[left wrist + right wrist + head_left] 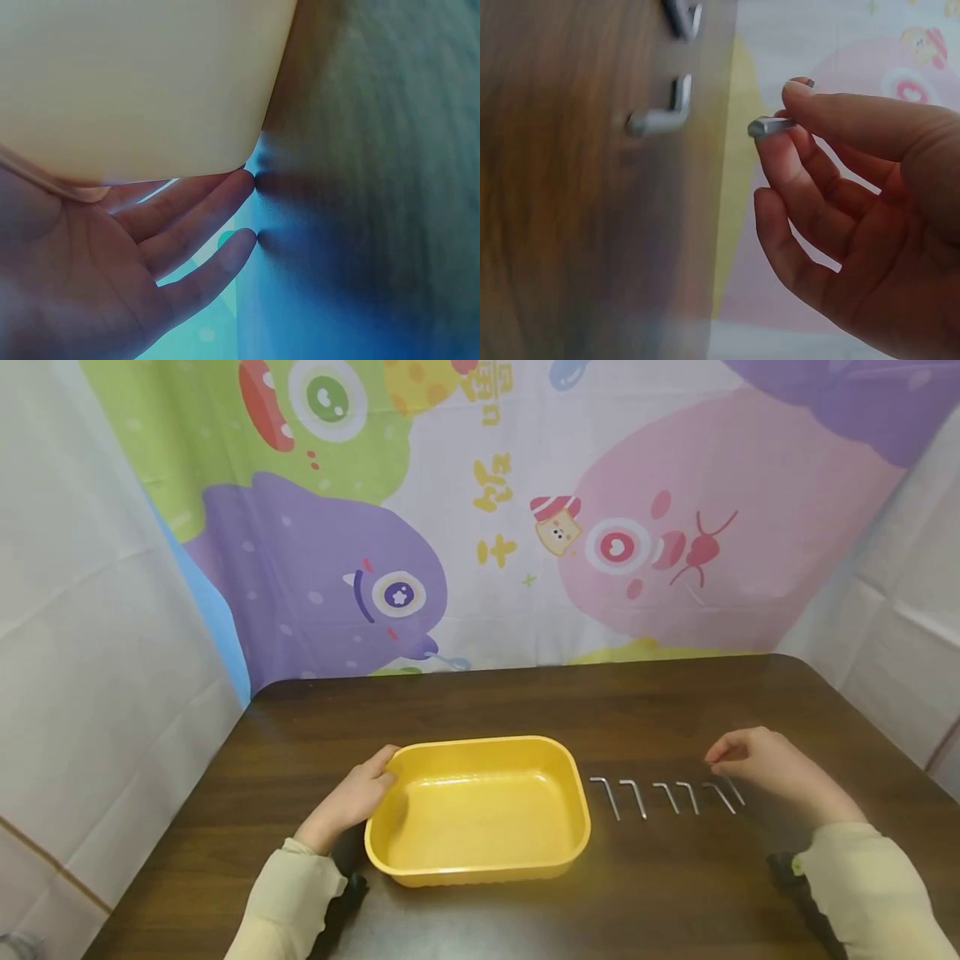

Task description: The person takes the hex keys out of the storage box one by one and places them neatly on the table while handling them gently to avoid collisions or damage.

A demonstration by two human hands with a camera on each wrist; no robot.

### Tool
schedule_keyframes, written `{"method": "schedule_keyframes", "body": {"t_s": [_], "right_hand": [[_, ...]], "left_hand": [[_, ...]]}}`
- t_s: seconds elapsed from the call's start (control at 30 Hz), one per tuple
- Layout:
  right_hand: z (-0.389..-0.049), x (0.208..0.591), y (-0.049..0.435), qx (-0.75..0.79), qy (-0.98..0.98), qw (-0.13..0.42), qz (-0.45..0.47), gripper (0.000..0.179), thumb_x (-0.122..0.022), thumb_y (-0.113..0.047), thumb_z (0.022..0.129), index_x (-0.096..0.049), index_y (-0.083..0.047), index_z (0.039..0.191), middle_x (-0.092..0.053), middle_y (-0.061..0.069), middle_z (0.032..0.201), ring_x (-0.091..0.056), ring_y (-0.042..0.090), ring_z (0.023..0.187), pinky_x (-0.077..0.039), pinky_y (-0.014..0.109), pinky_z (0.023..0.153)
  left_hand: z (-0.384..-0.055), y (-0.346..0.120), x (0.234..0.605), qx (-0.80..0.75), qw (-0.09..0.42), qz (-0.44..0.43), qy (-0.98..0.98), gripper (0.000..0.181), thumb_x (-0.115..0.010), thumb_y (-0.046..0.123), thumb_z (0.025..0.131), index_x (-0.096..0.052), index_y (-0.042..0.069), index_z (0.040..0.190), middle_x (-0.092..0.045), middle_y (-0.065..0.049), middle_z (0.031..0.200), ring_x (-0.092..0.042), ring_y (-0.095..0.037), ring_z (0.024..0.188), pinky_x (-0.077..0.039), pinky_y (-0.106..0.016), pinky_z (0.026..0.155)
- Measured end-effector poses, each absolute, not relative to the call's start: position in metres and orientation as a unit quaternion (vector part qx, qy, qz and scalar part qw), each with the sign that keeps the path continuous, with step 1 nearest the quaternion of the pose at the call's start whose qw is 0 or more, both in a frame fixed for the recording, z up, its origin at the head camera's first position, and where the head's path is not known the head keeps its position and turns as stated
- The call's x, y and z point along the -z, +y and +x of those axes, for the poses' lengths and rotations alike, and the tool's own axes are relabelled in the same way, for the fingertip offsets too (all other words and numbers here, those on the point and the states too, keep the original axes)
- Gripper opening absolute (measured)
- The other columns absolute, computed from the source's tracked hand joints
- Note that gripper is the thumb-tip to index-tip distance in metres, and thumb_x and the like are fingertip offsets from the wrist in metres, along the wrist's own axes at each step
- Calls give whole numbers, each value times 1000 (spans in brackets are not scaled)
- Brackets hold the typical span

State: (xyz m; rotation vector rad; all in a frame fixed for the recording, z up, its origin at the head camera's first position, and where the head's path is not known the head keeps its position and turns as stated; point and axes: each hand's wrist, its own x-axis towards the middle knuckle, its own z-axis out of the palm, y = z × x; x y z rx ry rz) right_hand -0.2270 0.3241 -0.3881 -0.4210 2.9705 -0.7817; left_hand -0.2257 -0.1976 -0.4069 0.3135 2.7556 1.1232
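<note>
A yellow rectangular plastic basin [480, 827] stands on the table with nothing inside. My left hand [356, 797] grips its left edge near the far corner. In the left wrist view, fingertips [238, 184] reach down beside the basin's outer wall [150, 97] to the tabletop; the thumb is hidden. My right hand [776, 772] is at the right end of a row of silver L-shaped hex keys [633, 797]. Thumb and forefinger pinch one hex key [771, 126], raised off the table. Another hex key [664, 118] lies on the wood close by.
The dark wooden table [480, 702] runs back to a cartoon-printed curtain [495, 610]. White sheets hang at the left [90, 652] and right [900, 635]. The hex keys lie spaced out between the basin and my right hand.
</note>
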Motion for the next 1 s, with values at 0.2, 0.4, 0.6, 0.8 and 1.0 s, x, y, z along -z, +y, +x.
{"method": "schedule_keyframes", "body": {"t_s": [0.2, 0.4, 0.6, 0.8, 1.0], "right_hand": [[-226, 394, 337, 241, 961, 46, -129, 10, -66, -15, 77, -67, -10, 86, -67, 3, 86, -54, 12, 76, -41, 32, 65], [-226, 402, 345, 245, 959, 43, -133, 12, -69, -13, 75, -65, -7, 86, -65, 2, 82, -53, 8, 70, -42, 30, 63], [-224, 406, 349, 244, 962, 52, -109, 13, -69, -14, 74, -65, -6, 84, -65, 2, 80, -54, 11, 71, -41, 31, 63], [-223, 405, 348, 245, 962, 60, -104, 12, -68, -13, 74, -65, -6, 83, -64, 1, 77, -55, 12, 70, -41, 32, 64], [-223, 406, 346, 236, 964, 62, -108, 9, -68, -12, 74, -65, -7, 80, -64, 1, 76, -54, 11, 69, -40, 32, 63]], "left_hand": [[-225, -198, 406, -368, 71, 106, 921, 33, -36, 10, 91, -45, 9, 123, -57, -14, 108, -55, -21, 82, -46, -30, 68], [-225, -197, 407, -368, 73, 108, 921, 33, -35, 9, 91, -45, 8, 123, -57, -14, 109, -55, -21, 83, -46, -31, 70], [-226, -197, 407, -370, 76, 108, 920, 33, -35, 10, 92, -44, 9, 124, -57, -14, 109, -56, -21, 81, -46, -30, 68], [-226, -198, 406, -370, 74, 108, 920, 33, -35, 10, 92, -45, 9, 123, -57, -14, 108, -55, -21, 81, -45, -30, 68], [-226, -198, 405, -373, 83, 107, 918, 33, -35, 10, 92, -44, 9, 123, -57, -14, 107, -56, -20, 79, -45, -29, 66]]}}
